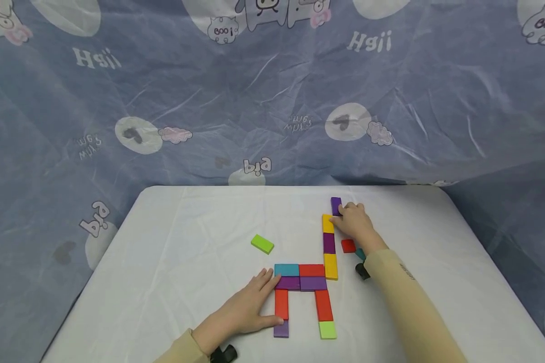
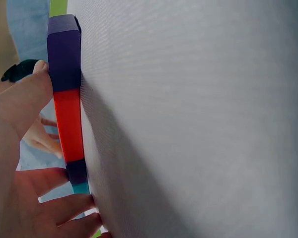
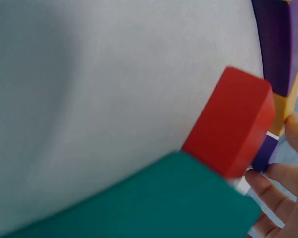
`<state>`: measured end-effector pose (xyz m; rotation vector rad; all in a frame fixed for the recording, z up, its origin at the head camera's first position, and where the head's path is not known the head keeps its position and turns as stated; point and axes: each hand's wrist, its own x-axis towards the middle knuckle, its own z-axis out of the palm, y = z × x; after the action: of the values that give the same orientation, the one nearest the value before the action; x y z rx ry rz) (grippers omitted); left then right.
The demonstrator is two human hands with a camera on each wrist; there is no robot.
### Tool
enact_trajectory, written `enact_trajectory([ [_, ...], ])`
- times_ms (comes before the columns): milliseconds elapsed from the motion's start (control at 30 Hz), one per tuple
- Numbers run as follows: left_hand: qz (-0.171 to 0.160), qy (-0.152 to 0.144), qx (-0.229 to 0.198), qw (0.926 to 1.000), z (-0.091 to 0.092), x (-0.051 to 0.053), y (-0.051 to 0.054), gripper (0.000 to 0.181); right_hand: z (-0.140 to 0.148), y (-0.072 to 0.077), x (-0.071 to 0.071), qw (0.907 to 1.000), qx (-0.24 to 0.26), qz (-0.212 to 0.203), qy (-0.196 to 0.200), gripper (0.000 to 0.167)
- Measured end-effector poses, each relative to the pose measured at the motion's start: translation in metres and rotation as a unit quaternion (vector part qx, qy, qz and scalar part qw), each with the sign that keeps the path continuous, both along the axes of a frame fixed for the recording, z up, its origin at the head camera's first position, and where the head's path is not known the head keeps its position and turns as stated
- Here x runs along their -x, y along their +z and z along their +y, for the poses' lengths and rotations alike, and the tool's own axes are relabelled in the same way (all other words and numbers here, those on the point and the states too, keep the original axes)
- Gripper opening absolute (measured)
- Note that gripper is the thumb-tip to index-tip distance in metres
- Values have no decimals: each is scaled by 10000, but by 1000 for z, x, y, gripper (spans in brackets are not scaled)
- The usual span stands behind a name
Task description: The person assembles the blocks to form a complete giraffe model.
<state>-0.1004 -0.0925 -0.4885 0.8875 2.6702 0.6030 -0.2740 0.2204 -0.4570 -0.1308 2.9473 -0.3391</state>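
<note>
Flat coloured blocks lie joined in a figure on the white table. My left hand (image 1: 250,305) is spread at its left side, fingers mostly straight. One fingertip touches the dark purple block (image 1: 288,283) near the teal block (image 1: 286,270); the thumb touches the figure's left leg, where a red block (image 1: 281,303) meets a purple block (image 1: 281,329). At the top of the upright column, my right hand (image 1: 358,224) touches the right side of a purple block (image 1: 335,205) with a finger. Its thumb rests against the yellow block (image 1: 328,223) below. The purple block sits slightly right of the column.
A loose lime-green block (image 1: 262,244) lies left of the column. Beside the right forearm are a loose red block (image 1: 348,246) and a teal block (image 3: 139,203), partly hidden in the head view. A patterned blue cloth (image 1: 272,101) hangs behind the table (image 1: 163,242).
</note>
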Motion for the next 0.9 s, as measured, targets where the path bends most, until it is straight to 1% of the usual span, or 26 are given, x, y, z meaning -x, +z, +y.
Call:
enact_trajectory([
  [133,11,-8,32,10000,0,-2,-3,92,-4,-5,1,9998,211,34,57,66],
  [200,79,-31,55,9999,1,-2,-4,92,-6,-7,2,9996,271,21,58,64],
  [400,157,-39,60,9999,0,0,-2,92,-8,-7,7,9997,232,-18,111,62],
  [500,142,-31,66,9999,0,1,-2,92,-7,-7,9,9994,280,-113,156,62],
  [667,96,-20,90,9999,-1,1,-1,92,-5,-9,10,9979,540,-298,177,62],
  [767,25,-5,102,9999,0,1,0,92,-4,-10,10,9969,676,-347,185,64],
  [900,-44,0,86,10000,1,1,1,92,-5,-11,11,9960,761,-404,228,72],
])
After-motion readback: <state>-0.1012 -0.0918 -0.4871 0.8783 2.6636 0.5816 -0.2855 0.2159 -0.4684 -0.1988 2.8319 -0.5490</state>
